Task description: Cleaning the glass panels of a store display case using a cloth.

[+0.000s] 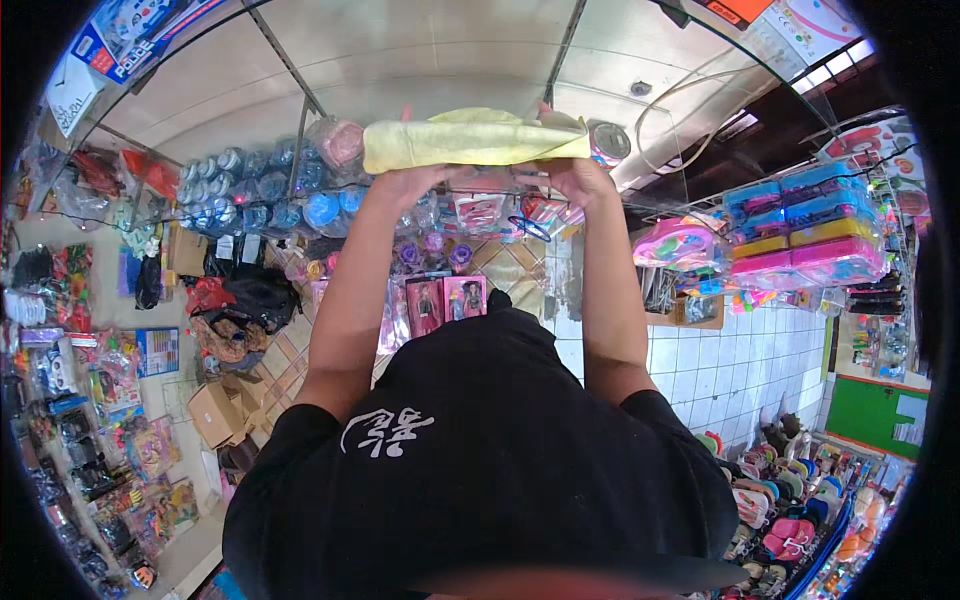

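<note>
A pale yellow cloth [472,142] is stretched sideways in front of me, its lower edge folded and its right end creased. My left hand [411,184] grips it from below near the left end, the fingertips hidden behind the fabric. Toward the right end my right hand [574,181] holds the same cloth, with some fingers and the thumb tucked under it. Behind the cloth runs a shelf; a pink wrapped item [340,142] stands left of it and a round-lidded container [610,141] right of it. Small pink tips show above the cloth's top edge.
Wrapped plastic bottles or jars [247,180] crowd the shelf on the left. Boxed dolls [465,297] stand below, between my arms. Stacked colourful plastic cases [810,225] are at right. An opened cardboard box [223,409] sits at lower left, and many sandals [787,536] at lower right.
</note>
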Demonstrator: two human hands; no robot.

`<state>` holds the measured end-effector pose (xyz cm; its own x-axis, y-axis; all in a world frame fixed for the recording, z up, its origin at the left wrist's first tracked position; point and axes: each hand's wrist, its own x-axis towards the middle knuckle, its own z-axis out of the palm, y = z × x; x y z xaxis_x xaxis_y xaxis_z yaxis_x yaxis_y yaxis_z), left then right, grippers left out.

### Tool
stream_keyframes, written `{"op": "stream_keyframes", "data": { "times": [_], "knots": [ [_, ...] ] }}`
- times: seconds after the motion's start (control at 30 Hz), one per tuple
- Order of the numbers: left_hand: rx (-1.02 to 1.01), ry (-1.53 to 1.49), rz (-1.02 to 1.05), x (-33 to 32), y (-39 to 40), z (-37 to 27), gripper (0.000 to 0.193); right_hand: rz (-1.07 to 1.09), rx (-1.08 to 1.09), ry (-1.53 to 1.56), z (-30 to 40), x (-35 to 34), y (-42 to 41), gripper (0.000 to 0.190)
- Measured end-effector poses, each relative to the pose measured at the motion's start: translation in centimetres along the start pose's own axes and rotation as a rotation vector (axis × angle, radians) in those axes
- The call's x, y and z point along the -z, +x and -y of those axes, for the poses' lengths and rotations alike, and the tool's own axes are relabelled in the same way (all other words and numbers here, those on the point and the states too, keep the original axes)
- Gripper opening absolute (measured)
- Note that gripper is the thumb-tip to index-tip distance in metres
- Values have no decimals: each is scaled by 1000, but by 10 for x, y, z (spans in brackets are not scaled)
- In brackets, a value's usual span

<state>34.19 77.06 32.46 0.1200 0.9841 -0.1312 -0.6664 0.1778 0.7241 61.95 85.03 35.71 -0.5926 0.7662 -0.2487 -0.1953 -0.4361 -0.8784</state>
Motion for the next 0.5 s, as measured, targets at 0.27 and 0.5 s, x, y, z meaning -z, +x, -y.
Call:
{"op": "stream_keyframes", "data": {
  "times": [0.27,0.5],
  "knots": [
    [-458,70,161,-35,42,-64,85,21,603,-39,60,-14,44,55],
    [-175,-227,191,45,53,-28,76,-38,315,-138,10,-4,28,44]
  ]
}}
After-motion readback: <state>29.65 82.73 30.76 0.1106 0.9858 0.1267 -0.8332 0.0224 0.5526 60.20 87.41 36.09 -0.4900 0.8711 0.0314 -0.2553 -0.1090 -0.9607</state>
